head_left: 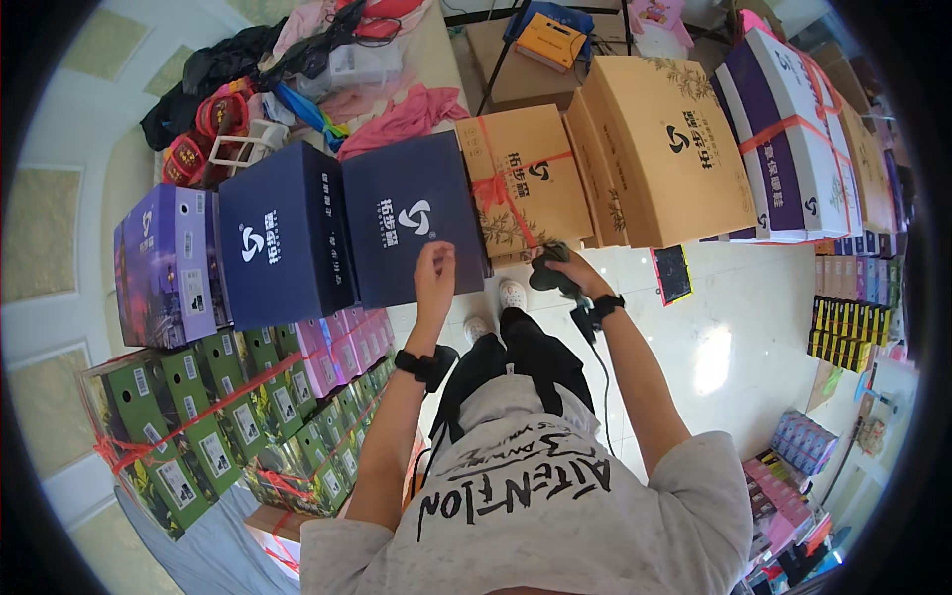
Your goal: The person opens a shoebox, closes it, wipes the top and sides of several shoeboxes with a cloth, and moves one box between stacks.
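Note:
My left hand has its fingers curled in, over the near edge of a dark blue box with a white logo. What it holds, if anything, is hidden. My right hand is closed on a dark, lumpy object, whose kind I cannot make out. That object sits just below a tan box bound with red string. Both wrists wear black straps, and a thin cable hangs from the right one.
Another blue box and a purple box stand left. Tan boxes and string-tied white-and-purple boxes stand right. Green shoeboxes are stacked lower left. Clothes lie behind. A dark tablet-like panel is on the tiled floor.

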Action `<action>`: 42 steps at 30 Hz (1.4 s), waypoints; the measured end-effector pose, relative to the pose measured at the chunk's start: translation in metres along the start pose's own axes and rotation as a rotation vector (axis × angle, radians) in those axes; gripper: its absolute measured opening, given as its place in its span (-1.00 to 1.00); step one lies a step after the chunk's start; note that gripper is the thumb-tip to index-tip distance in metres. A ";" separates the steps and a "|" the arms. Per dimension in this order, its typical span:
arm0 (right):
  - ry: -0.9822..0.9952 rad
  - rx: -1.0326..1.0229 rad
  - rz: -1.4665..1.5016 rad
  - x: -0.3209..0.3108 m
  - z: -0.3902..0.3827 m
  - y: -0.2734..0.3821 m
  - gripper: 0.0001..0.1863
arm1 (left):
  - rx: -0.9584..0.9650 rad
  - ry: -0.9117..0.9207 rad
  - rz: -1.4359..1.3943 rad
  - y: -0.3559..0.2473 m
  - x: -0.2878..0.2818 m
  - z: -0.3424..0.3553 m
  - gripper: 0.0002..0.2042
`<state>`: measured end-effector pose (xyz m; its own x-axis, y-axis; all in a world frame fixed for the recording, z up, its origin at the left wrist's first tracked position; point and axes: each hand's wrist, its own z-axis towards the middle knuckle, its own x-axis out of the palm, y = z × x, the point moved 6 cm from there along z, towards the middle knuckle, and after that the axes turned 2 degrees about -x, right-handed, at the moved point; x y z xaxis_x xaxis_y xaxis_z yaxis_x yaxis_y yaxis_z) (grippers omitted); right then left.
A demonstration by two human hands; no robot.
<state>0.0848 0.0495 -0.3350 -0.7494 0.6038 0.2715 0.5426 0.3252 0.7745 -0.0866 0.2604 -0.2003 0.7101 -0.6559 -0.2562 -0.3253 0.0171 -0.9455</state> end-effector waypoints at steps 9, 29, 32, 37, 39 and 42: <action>-0.528 -0.757 -0.490 0.025 -0.083 0.175 -0.53 | 0.369 -0.214 0.496 -0.025 0.020 0.068 -0.67; -0.196 -0.637 -1.589 0.081 0.086 0.079 -0.33 | 0.336 -0.467 1.010 -0.013 -0.004 0.141 -0.59; -0.240 -0.618 -1.578 0.081 0.096 0.083 -0.35 | 0.315 -0.465 1.001 -0.012 -0.002 0.144 -0.58; -0.226 -0.668 -1.599 0.075 0.118 0.099 -0.39 | 0.323 -0.456 0.985 -0.010 -0.004 0.146 -0.58; -0.219 -0.661 -1.598 0.070 0.122 0.101 -0.40 | 0.305 -0.448 0.999 -0.009 -0.003 0.147 -0.58; -0.415 -0.656 -1.713 0.060 0.116 0.087 -0.38 | 0.322 -0.443 0.979 -0.013 0.005 0.151 -0.57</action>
<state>0.1316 0.1985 -0.3177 -0.0692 0.1168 -0.9907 -0.8829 0.4551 0.1153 0.0148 0.3707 -0.2199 0.4173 0.0730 -0.9058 -0.7341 0.6147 -0.2887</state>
